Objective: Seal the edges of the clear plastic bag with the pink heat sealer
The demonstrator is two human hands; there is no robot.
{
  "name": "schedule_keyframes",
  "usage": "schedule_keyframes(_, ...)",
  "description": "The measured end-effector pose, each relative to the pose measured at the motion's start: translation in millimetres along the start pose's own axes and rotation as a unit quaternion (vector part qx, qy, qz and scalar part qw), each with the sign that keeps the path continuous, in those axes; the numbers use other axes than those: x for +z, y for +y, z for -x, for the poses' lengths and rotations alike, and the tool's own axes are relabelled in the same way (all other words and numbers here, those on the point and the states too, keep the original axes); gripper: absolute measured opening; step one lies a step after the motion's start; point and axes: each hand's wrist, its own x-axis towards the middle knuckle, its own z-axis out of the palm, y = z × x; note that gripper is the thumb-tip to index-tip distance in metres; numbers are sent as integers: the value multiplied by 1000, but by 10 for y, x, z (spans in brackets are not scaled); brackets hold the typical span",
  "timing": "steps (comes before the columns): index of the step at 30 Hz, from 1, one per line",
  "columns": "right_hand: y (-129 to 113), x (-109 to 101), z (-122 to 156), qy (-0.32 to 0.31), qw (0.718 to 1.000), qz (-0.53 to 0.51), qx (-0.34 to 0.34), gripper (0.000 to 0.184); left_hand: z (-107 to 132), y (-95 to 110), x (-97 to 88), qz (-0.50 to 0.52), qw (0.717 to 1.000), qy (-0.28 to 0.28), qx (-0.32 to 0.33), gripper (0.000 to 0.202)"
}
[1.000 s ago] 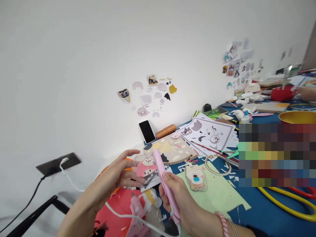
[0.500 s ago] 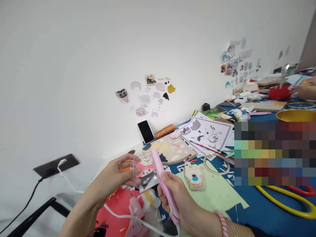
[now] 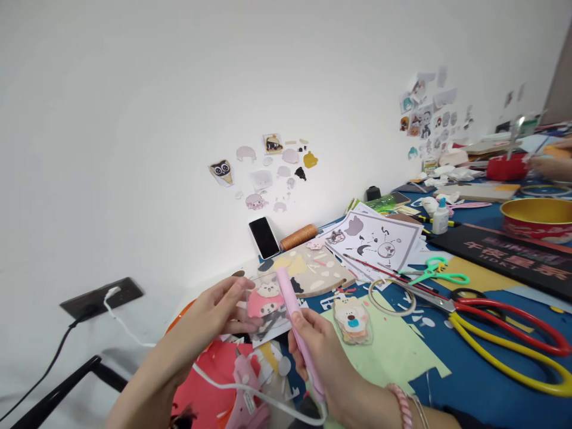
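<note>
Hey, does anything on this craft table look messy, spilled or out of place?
Mostly clutter: paper scraps lie strewn around the glue gun, which lies on red paper at the near edge. The white cord from the pink tool trails across it. Nothing looks broken or spilled.

The pink pen-shaped tool [image 3: 291,305] is sitting in the right grip [image 3: 322,357], slanting up and away, with its tip poking out above the fingers and its white cord trailing from below the grip toward the left. The clear plastic sheet [image 3: 263,307], carrying a pink-and-cream animal cutout, is being pinched by its left edge in the left grip [image 3: 210,319]. It is hanging just left of the right grip, with the tool's upper shaft crossing in front of its right edge.
</note>
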Motion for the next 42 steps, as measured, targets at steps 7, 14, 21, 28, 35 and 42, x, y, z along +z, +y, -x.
schedule_keyframes(7, 9, -17, -6, -15, 1000, 2, -28, 39, -22, -85, -38, 49, 999, -2, 24, 60)
schedule_keyframes(14, -6, -18, 18, -17, 999, -20, -44, 40, -8, -61, -59, -19, 999, -34, -11, 38)
schedule_keyframes(21, -14, -30, 7, -20, 999, -27, -35, 42, -80, -93, 19, -52, 998, -34, 18, 43)
schedule_keyframes(28, -76, -43, -4, -13, 998, -44, -45, 39, -134, -87, 195, -20, 992, 51, 114, 34)
schedule_keyframes(35, 6, -25, -78, -12, 997, -27, -69, 43, -105, -147, 472, 159, 971, 157, 83, 35)
schedule_keyframes(42, 186, -21, -115, -54, 994, 9, -92, 48, -69, -460, 622, 190, 920, 323, 109, 39)
